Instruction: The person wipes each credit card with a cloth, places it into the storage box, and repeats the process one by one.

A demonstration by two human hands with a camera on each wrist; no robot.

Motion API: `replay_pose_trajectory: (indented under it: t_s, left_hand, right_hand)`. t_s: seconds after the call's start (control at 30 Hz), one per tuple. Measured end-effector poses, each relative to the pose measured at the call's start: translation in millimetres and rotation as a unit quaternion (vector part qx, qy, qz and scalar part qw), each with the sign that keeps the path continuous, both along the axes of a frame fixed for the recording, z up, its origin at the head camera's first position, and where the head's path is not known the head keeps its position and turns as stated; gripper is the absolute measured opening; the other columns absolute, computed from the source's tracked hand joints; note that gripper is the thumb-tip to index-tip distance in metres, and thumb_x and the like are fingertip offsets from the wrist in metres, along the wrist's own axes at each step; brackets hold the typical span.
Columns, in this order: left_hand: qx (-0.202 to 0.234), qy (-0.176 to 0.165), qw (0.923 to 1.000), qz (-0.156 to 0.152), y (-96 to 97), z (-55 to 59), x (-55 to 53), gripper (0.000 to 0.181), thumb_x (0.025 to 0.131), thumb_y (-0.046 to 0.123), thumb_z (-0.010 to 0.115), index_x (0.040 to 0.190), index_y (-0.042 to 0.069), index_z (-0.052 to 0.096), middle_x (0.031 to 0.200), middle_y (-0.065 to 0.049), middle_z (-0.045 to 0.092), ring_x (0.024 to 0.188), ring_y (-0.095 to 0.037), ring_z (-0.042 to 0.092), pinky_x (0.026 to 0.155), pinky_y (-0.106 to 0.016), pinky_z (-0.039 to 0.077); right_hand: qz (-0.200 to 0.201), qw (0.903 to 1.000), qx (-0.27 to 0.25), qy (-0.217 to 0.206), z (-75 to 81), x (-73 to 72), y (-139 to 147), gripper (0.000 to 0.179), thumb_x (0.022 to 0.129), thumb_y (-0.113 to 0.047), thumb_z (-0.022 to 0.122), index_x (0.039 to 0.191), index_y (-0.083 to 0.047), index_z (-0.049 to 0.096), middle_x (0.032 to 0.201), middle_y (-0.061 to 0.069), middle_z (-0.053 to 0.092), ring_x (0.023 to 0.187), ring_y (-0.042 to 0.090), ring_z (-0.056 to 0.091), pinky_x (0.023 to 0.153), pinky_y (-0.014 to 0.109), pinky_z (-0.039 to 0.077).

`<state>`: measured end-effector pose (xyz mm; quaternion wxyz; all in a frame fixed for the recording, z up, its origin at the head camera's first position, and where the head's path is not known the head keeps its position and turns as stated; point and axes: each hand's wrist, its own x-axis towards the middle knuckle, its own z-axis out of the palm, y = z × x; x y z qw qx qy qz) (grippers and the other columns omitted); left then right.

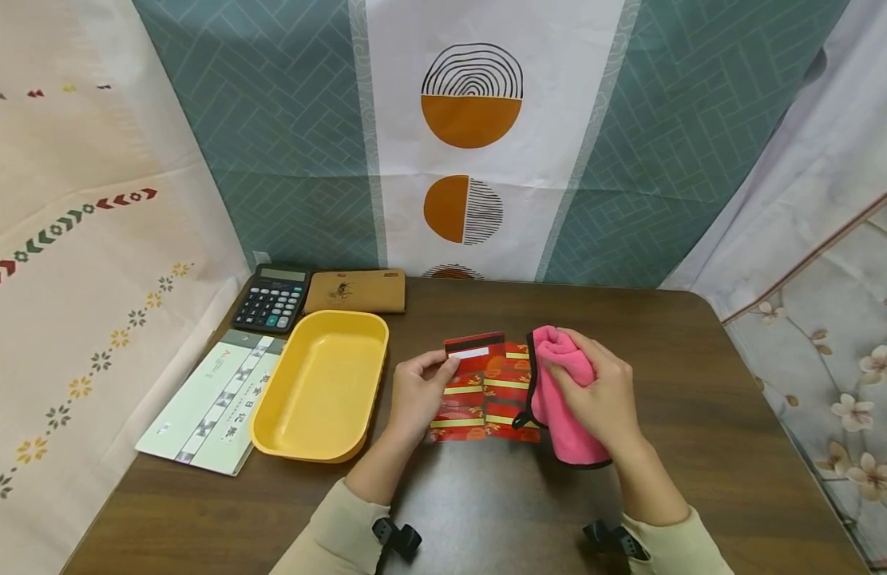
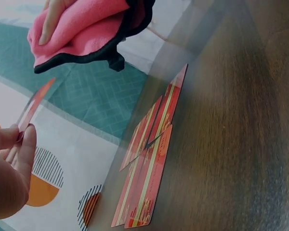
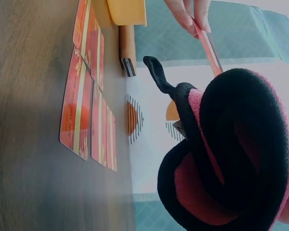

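My left hand [image 1: 419, 391] pinches a red card [image 1: 475, 349] by its left edge, its side with a black stripe and a white strip facing up. In the left wrist view that card [image 2: 36, 103] is raised off the table. My right hand [image 1: 604, 391] grips a folded pink cloth [image 1: 567, 415] with black edging and a small black loop, just right of the card. Under both hands, several red cards with yellow bands [image 1: 457, 413] lie in two columns on the table. The right wrist view shows the bunched cloth [image 3: 241, 144] close up, hiding most of that hand.
Left of the cards stands a yellow tray [image 1: 321, 391]. Beyond it are a black calculator [image 1: 272, 302] and a tan wallet [image 1: 357, 291]. A pale green booklet [image 1: 206, 399] lies partly under the tray's left side. The brown table [image 1: 702, 415] meets a patterned curtain [image 1: 457, 224] at the back.
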<state>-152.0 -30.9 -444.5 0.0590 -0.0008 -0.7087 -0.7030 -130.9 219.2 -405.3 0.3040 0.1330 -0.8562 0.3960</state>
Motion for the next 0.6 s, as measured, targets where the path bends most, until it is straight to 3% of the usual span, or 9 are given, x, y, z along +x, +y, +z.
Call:
replay_pose_trajectory:
  t_s: [0.1,0.23,0.43,0.6]
  left_hand:
    - [0.045,-0.008,0.9988,-0.018,0.1,0.6,0.5,0.035,0.091,0.006,0.075,0.123,-0.005,0.069,0.1,-0.02,0.074,0.082,-0.031,0.075,0.076,-0.045,0.063]
    - [0.074,0.004,0.9966,-0.035,-0.2,2.4,0.4,0.047,0.089,0.0,0.075,0.135,-0.001,0.063,0.1,-0.022,0.073,0.084,-0.031,0.075,0.076,-0.041,0.063]
    - [0.041,0.026,0.9981,-0.037,0.1,4.6,0.7,0.05,0.093,-0.003,0.07,0.141,0.0,0.058,0.104,-0.022,0.073,0.086,-0.034,0.075,0.076,-0.031,0.063]
    - [0.017,0.035,0.9981,-0.048,0.2,6.1,1.6,0.051,0.094,-0.002,0.068,0.143,0.004,0.056,0.107,-0.02,0.073,0.089,-0.034,0.075,0.08,-0.029,0.061]
  right_hand:
    - [0.003,1.0,0.002,0.002,-1.1,-0.3,-0.6,0.05,0.078,-0.01,0.088,0.125,-0.012,0.072,0.109,0.006,0.074,0.091,0.019,0.069,0.08,0.006,0.048]
    - [0.013,0.9999,0.002,0.007,-1.3,-0.4,-2.4,0.049,0.078,-0.008,0.088,0.125,-0.012,0.073,0.109,0.005,0.074,0.091,0.019,0.069,0.08,0.006,0.049]
    - [0.041,0.999,0.0,0.018,2.8,1.2,-8.4,0.047,0.078,-0.002,0.082,0.123,-0.01,0.073,0.11,0.007,0.074,0.091,0.022,0.07,0.08,0.007,0.049]
    - [0.061,0.9981,0.0,0.008,6.9,1.5,-14.2,0.045,0.08,-0.004,0.083,0.123,-0.011,0.073,0.111,0.004,0.074,0.092,0.018,0.069,0.079,0.011,0.051]
